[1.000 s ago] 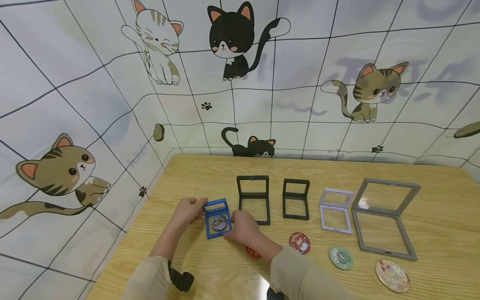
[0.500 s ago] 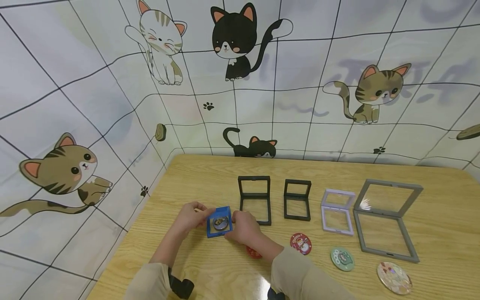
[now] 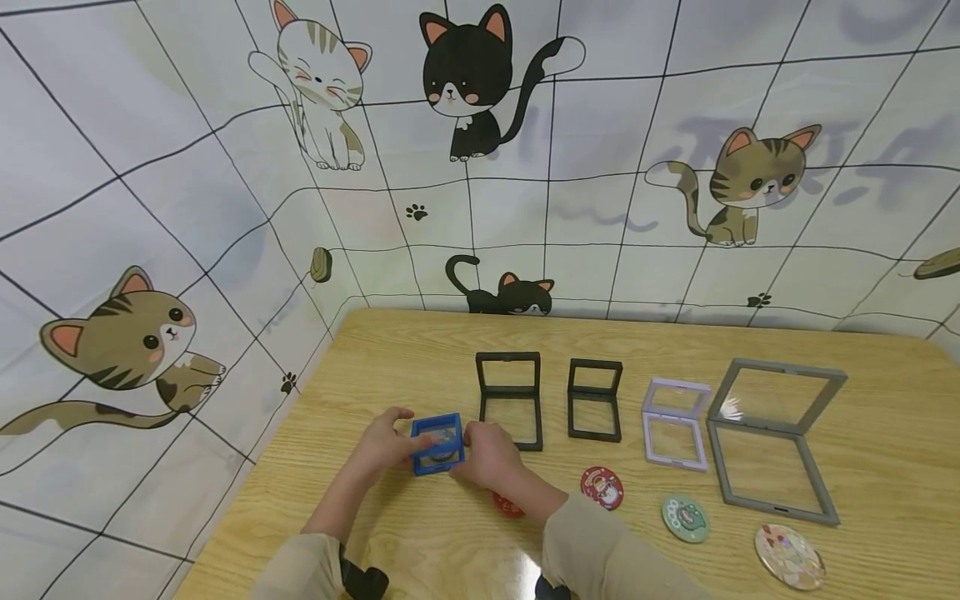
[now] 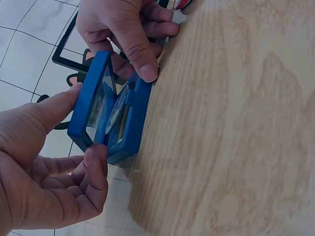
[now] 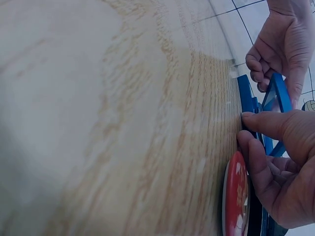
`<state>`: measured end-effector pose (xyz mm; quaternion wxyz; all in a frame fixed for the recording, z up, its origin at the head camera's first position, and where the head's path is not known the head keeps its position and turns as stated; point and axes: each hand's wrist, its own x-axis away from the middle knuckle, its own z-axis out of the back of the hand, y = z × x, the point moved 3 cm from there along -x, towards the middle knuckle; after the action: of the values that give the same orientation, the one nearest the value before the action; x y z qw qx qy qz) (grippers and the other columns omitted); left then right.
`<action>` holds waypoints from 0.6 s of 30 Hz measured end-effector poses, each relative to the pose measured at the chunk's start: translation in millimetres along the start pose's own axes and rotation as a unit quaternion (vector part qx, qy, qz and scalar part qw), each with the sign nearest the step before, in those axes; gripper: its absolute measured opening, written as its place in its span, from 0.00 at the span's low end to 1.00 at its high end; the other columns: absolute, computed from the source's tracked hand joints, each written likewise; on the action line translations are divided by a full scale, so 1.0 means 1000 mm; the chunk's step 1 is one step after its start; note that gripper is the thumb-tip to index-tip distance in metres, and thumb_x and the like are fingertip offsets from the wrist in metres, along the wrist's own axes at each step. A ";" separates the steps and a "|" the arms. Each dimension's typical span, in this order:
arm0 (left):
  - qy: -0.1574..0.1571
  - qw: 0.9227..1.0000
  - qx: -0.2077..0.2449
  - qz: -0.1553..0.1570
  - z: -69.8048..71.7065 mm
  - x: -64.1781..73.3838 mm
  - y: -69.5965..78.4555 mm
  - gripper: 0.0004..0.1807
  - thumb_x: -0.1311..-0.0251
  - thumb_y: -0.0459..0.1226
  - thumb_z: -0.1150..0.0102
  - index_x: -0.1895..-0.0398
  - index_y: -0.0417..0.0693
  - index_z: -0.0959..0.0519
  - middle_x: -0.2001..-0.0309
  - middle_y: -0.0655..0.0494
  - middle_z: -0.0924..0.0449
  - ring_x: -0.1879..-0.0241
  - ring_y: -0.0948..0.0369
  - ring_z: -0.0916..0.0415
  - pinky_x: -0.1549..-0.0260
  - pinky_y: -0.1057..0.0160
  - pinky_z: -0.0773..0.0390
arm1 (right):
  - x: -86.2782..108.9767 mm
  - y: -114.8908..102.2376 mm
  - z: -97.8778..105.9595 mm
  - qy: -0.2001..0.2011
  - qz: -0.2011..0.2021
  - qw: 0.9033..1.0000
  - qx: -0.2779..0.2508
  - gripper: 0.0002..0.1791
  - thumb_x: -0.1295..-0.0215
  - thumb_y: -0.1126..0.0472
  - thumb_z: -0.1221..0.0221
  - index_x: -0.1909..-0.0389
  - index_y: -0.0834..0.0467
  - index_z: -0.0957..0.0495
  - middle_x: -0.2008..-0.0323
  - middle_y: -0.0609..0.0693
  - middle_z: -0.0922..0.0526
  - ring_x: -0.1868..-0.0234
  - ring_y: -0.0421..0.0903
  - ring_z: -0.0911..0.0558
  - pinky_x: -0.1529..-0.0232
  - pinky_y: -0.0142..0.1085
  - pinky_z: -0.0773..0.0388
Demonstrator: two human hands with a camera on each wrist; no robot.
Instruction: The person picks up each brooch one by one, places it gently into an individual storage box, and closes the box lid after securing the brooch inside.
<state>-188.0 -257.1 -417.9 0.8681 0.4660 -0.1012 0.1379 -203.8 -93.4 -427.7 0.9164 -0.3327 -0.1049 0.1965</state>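
Between both hands is a small blue hinged display frame with clear panes, its lid tilted partway over the base. A round picture badge lies inside, seen through the gap in the left wrist view. My left hand pinches the lid at its left side, one digit on the outer face and a fingertip at the edge. On the other side my right hand grips the base, thumb on its rim; the other fingers are partly hidden. A red badge lies on the table under the right hand.
To the right, two black frames, a lilac frame and a large grey frame stand unfolded on the wooden table. In front lie a red badge, a green badge and a larger cream badge.
The blue frame's lid has swung from upright down toward the base, over the badge. My left hand has shifted from the lid's back corner onto its outer face. The right hand stays in place.
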 end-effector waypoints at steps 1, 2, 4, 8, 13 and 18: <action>0.001 1.000 -0.007 0.000 -0.001 0.000 0.000 0.38 0.54 0.44 0.33 0.41 0.37 0.36 0.69 0.47 0.25 0.74 0.58 0.27 0.75 0.62 0.27 | 0.000 0.000 0.000 -0.001 -0.001 1.000 0.000 0.21 0.63 0.57 0.28 0.69 0.64 0.25 0.74 0.53 0.22 0.76 0.44 0.28 0.77 0.36 0.29; 0.001 1.000 -0.012 -0.001 -0.001 0.000 0.000 0.39 0.55 0.44 0.32 0.41 0.36 0.36 0.69 0.47 0.26 0.74 0.58 0.27 0.75 0.62 0.27 | 0.000 0.000 0.000 -0.001 -0.002 1.000 -0.001 0.22 0.62 0.58 0.28 0.68 0.64 0.25 0.74 0.53 0.22 0.76 0.44 0.27 0.77 0.36 0.29; 0.003 1.000 -0.027 0.001 -0.003 0.001 0.000 0.40 0.56 0.46 0.32 0.41 0.37 0.36 0.67 0.47 0.26 0.73 0.58 0.28 0.75 0.63 0.28 | 0.000 0.001 0.000 -0.002 -0.003 1.000 0.000 0.22 0.62 0.58 0.28 0.68 0.64 0.25 0.73 0.54 0.21 0.75 0.45 0.27 0.76 0.37 0.28; 0.008 0.999 -0.051 0.001 -0.004 0.001 -0.001 0.40 0.58 0.46 0.31 0.42 0.36 0.35 0.66 0.46 0.25 0.73 0.58 0.28 0.75 0.63 0.29 | 0.000 0.001 0.000 -0.002 -0.004 1.000 0.002 0.22 0.63 0.58 0.28 0.67 0.65 0.24 0.71 0.55 0.21 0.73 0.46 0.26 0.75 0.38 0.28; 0.019 0.996 -0.085 -0.007 -0.005 0.000 -0.002 0.39 0.58 0.46 0.30 0.44 0.37 0.34 0.66 0.47 0.25 0.73 0.58 0.28 0.72 0.62 0.29 | -0.001 0.001 0.000 -0.002 -0.005 1.000 0.001 0.22 0.63 0.59 0.29 0.66 0.65 0.24 0.71 0.55 0.21 0.73 0.45 0.27 0.75 0.38 0.28; 0.030 0.994 -0.103 -0.018 -0.005 0.002 0.000 0.39 0.59 0.46 0.30 0.44 0.37 0.33 0.65 0.47 0.25 0.70 0.57 0.30 0.70 0.60 0.29 | -0.001 0.001 0.000 -0.002 -0.003 1.000 -0.002 0.22 0.63 0.59 0.29 0.66 0.65 0.24 0.71 0.54 0.21 0.74 0.45 0.27 0.76 0.37 0.29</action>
<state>-186.2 -252.3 -420.1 0.9164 0.3719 -0.0803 0.1246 -204.6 -92.9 -428.0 0.9158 -0.3343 -0.1081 0.1946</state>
